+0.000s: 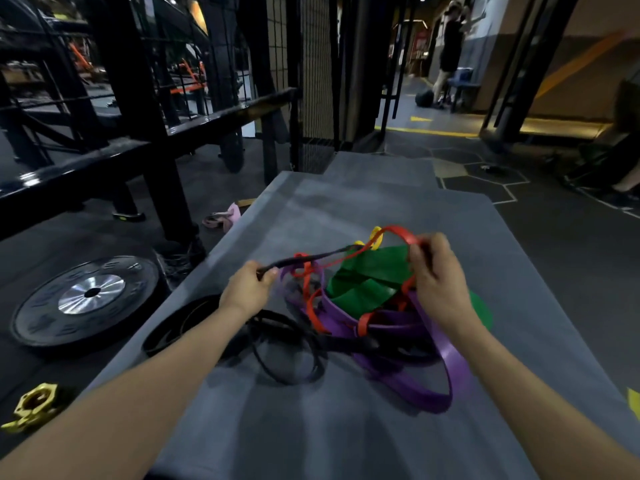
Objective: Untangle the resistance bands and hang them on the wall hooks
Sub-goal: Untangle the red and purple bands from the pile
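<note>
the tangle of bands lay mid-way along the grey desk, purple band looping toward me, green band crumpled in the middle, red band and yellow band lifted above it. my left hand pinched a black band pulled taut; my right hand curled round the red band, raised over the pile. bare desk stretched ahead and toward me. left of the desk's edge a weight plate lay on the floor, well apart.
</note>
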`<state>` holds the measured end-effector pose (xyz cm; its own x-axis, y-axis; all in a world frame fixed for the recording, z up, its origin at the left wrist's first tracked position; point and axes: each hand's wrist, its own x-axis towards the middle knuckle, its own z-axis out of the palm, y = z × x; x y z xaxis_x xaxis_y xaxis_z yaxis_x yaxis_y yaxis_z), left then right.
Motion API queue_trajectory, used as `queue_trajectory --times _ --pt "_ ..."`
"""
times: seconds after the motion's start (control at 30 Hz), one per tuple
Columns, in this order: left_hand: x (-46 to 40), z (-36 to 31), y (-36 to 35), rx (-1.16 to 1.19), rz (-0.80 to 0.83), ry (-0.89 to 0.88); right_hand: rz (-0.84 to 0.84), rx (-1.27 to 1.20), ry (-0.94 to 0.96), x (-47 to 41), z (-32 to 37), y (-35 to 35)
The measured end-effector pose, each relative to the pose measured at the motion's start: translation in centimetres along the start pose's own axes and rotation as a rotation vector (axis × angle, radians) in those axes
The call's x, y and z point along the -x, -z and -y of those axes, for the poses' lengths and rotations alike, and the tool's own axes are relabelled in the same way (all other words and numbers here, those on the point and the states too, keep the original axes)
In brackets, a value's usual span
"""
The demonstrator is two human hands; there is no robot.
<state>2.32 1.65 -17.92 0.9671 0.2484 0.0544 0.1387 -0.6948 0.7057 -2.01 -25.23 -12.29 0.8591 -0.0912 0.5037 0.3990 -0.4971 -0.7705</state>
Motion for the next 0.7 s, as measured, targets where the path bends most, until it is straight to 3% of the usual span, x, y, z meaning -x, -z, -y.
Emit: queue_trajectory --times 0.07,0.1,0.17,0.23,0.27,0.37,0.57,0.7 --pt "0.6 -1.5 -0.2 -0.051 -0.064 0.001 0.105 0.023 -0.042 0.7 -0.3 0.5" --pt "1.1 -2.2 -0.3 -0.092 -0.105 -0.081 0.122 0.023 -0.058 1.0 -0.3 0.7" --pt "2.4 -3.6 -0.7 -0.071 -0.159 -0.405 0.110 -0.060 -0.074 1.1 0.1 1.1" --pt "3.8 -4.9 -1.7 -0.014 -0.026 -0.705 0.104 -0.191 -0.052 1.2 1.0 1.5" --pt "4.3 -5.5 -2.4 -0.006 0.093 -0.774 0.101 -0.253 -0.028 1.1 1.4 1.6" --pt "4.8 -6.2 -3.6 0.017 0.364 -0.680 -0.011 -0.382 0.035 1.0 2.2 2.6" --pt "2.5 -3.1 -3.2 -0.210 0.279 -0.597 -0.330 -0.614 -0.193 0.3 0.3 6.2" --pt "1.7 -4.4 -1.2 0.047 0.136 -0.352 -0.322 -0.518 -0.286 0.8 -1.5 6.4"
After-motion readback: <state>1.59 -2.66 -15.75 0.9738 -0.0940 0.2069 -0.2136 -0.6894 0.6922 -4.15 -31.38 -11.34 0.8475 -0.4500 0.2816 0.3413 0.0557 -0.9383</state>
